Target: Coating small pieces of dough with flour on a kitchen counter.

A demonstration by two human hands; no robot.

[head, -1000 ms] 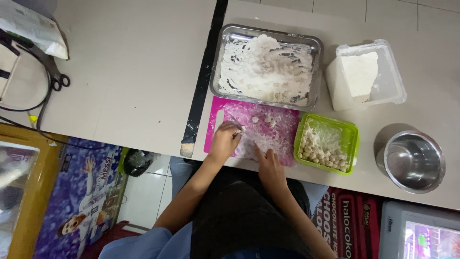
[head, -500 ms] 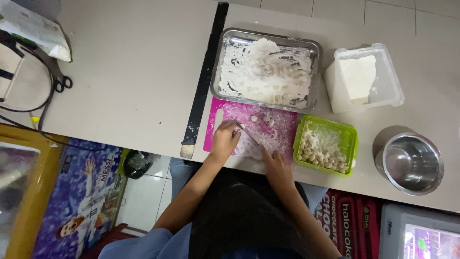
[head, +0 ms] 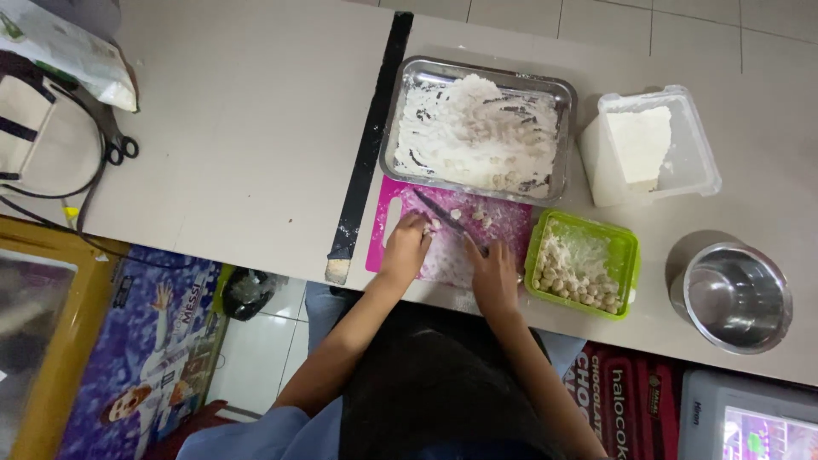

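Note:
A pink cutting board lies at the table's near edge, dusted with flour and carrying small pale dough pieces. My left hand presses on dough at the board's left part. My right hand grips a dark-bladed knife whose blade slants up and left across the board, its tip near my left fingers. Beyond the board stands a metal tray full of flour.
A green container with flour and small dough balls sits right of the board. A clear tub of flour and a steel bowl stand further right. A black strip crosses the table; scissors and bags lie far left.
My right hand drew back toward me and now holds the knife angled across the board. My left hand stayed on the dough at the left.

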